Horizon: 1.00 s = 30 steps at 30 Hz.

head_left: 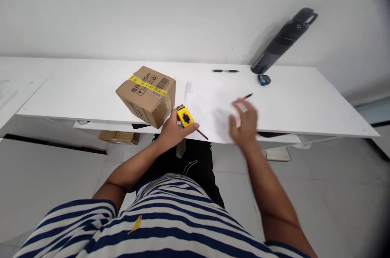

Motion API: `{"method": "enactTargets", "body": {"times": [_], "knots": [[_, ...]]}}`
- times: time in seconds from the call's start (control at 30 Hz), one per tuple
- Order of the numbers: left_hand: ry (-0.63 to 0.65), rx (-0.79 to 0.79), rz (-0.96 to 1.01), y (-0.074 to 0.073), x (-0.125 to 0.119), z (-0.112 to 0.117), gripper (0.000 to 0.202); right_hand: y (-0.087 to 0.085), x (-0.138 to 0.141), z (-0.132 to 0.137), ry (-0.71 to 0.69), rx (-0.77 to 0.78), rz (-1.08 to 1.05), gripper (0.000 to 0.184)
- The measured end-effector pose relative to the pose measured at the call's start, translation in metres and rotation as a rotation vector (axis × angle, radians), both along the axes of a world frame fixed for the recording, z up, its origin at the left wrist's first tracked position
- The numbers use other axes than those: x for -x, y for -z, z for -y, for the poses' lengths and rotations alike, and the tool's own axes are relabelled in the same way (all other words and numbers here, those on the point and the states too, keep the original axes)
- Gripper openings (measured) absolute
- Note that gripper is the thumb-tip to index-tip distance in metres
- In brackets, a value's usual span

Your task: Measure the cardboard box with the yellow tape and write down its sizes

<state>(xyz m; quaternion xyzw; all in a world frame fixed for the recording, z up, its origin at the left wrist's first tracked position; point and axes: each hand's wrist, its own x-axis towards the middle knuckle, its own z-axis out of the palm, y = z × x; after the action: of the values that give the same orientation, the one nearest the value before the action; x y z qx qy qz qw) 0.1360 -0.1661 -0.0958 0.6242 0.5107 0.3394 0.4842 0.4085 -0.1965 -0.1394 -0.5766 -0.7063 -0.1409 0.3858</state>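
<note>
The left hand (172, 131) has its grip closed around a yellow tape measure (185, 116), just right of the box (148, 95). Well right of the box, a red pen (248, 96) slants beside the half-open right hand (245, 124); whether they touch is too blurry to tell. The taped box hides its inside.

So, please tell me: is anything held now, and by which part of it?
The left hand holds the tape measure by its yellow case. The right hand is blurred at the red pen; whether it grips it cannot be told.
</note>
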Motion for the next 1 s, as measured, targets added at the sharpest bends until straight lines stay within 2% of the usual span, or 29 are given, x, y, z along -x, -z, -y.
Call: {"method": "enactTargets", "body": {"times": [0.07, 0.1, 0.17, 0.23, 0.3, 0.4, 0.5, 0.57, 0.63, 0.73, 0.8, 0.83, 0.9, 1.0], "knots": [[-0.003, -0.084, -0.272, -0.005, 0.006, -0.021, 0.063, -0.005, -0.058, -0.031, 0.23, 0.196, 0.093, 0.054], [-0.006, -0.135, -0.367, -0.007, 0.01, -0.03, 0.064, -0.006, -0.081, -0.046, 0.285, 0.333, 0.174, 0.053], [-0.014, -0.231, -0.516, -0.009, 0.016, -0.049, 0.071, -0.006, -0.11, -0.067, 0.251, 0.554, 0.325, 0.05], [-0.006, -0.278, -0.647, -0.01, 0.022, -0.066, 0.077, -0.002, -0.119, -0.078, 0.139, 0.641, 0.454, 0.046], [0.008, -0.285, -0.776, -0.012, 0.028, -0.082, 0.078, 0.001, -0.119, -0.081, 0.098, 0.632, 0.532, 0.042], [0.028, -0.273, -0.948, -0.019, 0.034, -0.104, 0.083, -0.001, -0.116, -0.077, 0.232, 0.651, 0.555, 0.04], [0.072, -0.209, -1.072, -0.023, 0.036, -0.124, 0.093, -0.016, -0.114, -0.07, 0.303, 0.638, 0.559, 0.042], [0.087, -0.199, -1.122, -0.022, 0.034, -0.136, 0.097, -0.031, -0.107, -0.069, 0.223, 0.552, 0.622, 0.046], [0.061, -0.226, -1.139, -0.018, 0.03, -0.147, 0.097, -0.047, -0.093, -0.072, 0.064, 0.474, 0.722, 0.05], [-0.056, -0.329, -1.107, -0.007, 0.021, -0.155, 0.095, -0.067, -0.062, -0.082, -0.158, 0.474, 0.888, 0.048], [-0.07, -0.452, -1.049, 0.001, 0.013, -0.154, 0.087, -0.074, -0.043, -0.087, -0.236, 0.508, 1.004, 0.043], [-0.018, -0.513, -1.004, 0.004, 0.009, -0.153, 0.081, -0.075, -0.035, -0.089, -0.254, 0.52, 1.052, 0.041], [0.2, -0.583, -0.892, 0.01, 0.0, -0.152, 0.075, -0.074, -0.024, -0.089, -0.253, 0.528, 1.115, 0.04], [0.507, -0.556, -0.777, 0.017, -0.013, -0.159, 0.09, -0.074, -0.019, -0.088, -0.239, 0.541, 1.136, 0.041]]}}
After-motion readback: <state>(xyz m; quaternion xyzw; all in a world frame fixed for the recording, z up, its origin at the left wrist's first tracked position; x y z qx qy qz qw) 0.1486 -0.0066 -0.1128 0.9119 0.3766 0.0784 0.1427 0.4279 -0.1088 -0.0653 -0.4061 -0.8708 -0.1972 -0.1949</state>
